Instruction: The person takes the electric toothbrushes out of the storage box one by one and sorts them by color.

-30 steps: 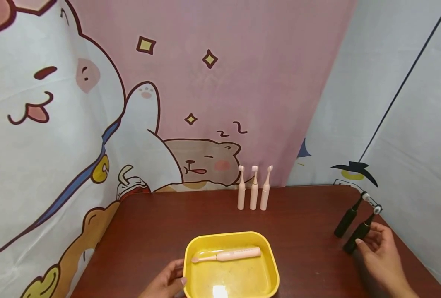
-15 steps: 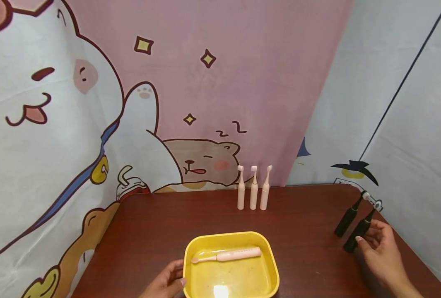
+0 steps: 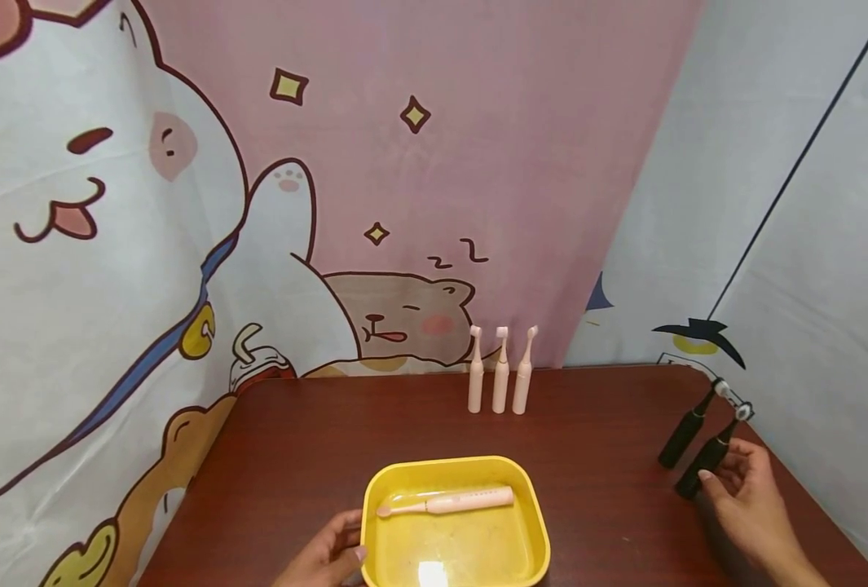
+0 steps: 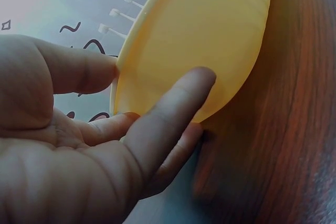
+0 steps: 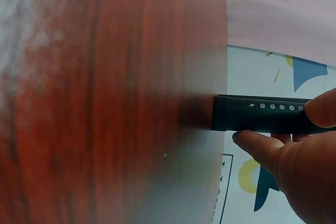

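Observation:
At the right of the table, my right hand [image 3: 752,501] grips a black electric toothbrush [image 3: 705,465] by its handle, thumb on one side and fingers on the other. The brush stands upright; in the right wrist view, its handle [image 5: 262,114] shows a row of small icons, its base at the tabletop. Just left of it stands a second black electric toothbrush [image 3: 686,432]. My left hand [image 3: 327,550] touches the outer left wall of a yellow tray [image 3: 529,514] with extended fingers. A pink electric toothbrush [image 3: 451,501] lies in the tray, head to the left.
Three pale pink electric toothbrushes [image 3: 500,383] stand upright in a row near the table's back edge. The dark red-brown wooden table [image 3: 316,440] is bordered behind and at the sides by a cartoon-printed curtain [image 3: 522,163].
The held black toothbrush turns slightly in my right hand, its head tipping and coming back. My left hand and the tray stay put.

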A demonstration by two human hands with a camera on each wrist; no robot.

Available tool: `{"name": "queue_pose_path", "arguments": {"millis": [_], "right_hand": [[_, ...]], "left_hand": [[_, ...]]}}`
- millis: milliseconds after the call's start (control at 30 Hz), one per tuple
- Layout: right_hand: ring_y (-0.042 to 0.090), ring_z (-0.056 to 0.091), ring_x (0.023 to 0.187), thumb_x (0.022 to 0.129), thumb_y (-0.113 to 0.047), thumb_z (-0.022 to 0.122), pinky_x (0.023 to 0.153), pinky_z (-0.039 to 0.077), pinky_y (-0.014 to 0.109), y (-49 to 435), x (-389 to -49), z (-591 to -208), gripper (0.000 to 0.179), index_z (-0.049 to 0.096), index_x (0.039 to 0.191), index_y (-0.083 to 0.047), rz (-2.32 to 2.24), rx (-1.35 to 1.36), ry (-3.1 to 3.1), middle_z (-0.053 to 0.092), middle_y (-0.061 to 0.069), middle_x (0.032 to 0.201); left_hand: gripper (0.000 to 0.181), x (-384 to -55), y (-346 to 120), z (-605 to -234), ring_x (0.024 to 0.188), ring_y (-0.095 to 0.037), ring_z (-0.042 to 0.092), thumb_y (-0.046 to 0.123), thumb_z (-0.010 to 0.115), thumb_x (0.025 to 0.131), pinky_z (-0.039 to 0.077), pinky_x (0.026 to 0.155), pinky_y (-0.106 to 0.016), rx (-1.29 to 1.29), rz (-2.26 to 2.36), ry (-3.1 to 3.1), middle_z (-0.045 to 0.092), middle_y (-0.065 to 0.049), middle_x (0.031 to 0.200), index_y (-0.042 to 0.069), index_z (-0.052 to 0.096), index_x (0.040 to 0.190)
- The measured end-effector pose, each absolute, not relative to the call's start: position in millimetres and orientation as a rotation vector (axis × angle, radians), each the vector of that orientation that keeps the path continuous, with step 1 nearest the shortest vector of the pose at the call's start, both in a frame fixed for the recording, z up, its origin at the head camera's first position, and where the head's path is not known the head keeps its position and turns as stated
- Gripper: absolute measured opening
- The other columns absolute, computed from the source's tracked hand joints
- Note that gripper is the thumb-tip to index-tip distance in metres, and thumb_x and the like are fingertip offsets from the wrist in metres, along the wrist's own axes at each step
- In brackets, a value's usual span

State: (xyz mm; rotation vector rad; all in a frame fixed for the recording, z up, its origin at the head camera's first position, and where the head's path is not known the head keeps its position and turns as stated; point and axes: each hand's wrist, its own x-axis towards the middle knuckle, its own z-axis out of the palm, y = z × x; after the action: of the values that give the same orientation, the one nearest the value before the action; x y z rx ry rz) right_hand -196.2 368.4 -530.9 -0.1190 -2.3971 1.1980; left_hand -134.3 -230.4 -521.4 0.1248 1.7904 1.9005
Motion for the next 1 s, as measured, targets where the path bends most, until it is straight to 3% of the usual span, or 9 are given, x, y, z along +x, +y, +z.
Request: {"name": "queue_pose_path", "arguments": {"millis": [133, 233, 467, 1000], "right_hand": [[-0.027, 0.037, 0.1, 0.103, 0.005, 0.057, 0.075, 0.041, -0.003, 369.3, -194.9, -531.8, 0.042, 0.034, 0.139, 0.006, 1.174, -0.131, -2.46, 0.053, 0.028, 0.124], [-0.029, 0.032, 0.1, 0.105, 0.001, 0.056, 0.072, 0.04, -0.002, 370.0, -194.0, -531.1, 0.045, 0.031, 0.141, 0.012, 1.166, -0.147, -2.494, 0.053, 0.032, 0.129], [-0.026, 0.033, 0.1, 0.108, -0.006, 0.056, 0.072, 0.039, -0.003, 370.6, -196.6, -526.6, 0.049, 0.03, 0.146, 0.011, 1.165, -0.169, -2.529, 0.05, 0.036, 0.134], [-0.027, 0.034, 0.099, 0.105, -0.001, 0.057, 0.072, 0.039, -0.003, 370.1, -199.7, -526.5, 0.05, 0.031, 0.145, 0.012, 1.153, -0.127, -2.518, 0.053, 0.035, 0.13]], "left_hand": [[0.064, -133.9, -230.4, -521.4, 0.123, -0.033, 0.065, 0.014, 0.058, 0.108, 0.062, 0.094, -0.047, 0.118, 1.903, 1.779, 0.052, -0.033, 0.147, -0.013, 0.026, 0.156], [0.064, -133.5, -229.8, -521.4, 0.124, -0.034, 0.065, 0.014, 0.057, 0.108, 0.062, 0.094, -0.046, 0.126, 1.904, 1.78, 0.05, -0.035, 0.147, -0.013, 0.025, 0.156], [0.064, -133.6, -228.9, -519.7, 0.123, -0.034, 0.065, 0.013, 0.058, 0.108, 0.063, 0.093, -0.047, 0.094, 1.895, 1.802, 0.051, -0.035, 0.147, -0.013, 0.024, 0.156], [0.063, -134.7, -228.5, -518.0, 0.121, -0.033, 0.067, 0.012, 0.057, 0.108, 0.063, 0.092, -0.049, 0.07, 1.879, 1.806, 0.051, -0.035, 0.146, -0.012, 0.025, 0.156]]}}
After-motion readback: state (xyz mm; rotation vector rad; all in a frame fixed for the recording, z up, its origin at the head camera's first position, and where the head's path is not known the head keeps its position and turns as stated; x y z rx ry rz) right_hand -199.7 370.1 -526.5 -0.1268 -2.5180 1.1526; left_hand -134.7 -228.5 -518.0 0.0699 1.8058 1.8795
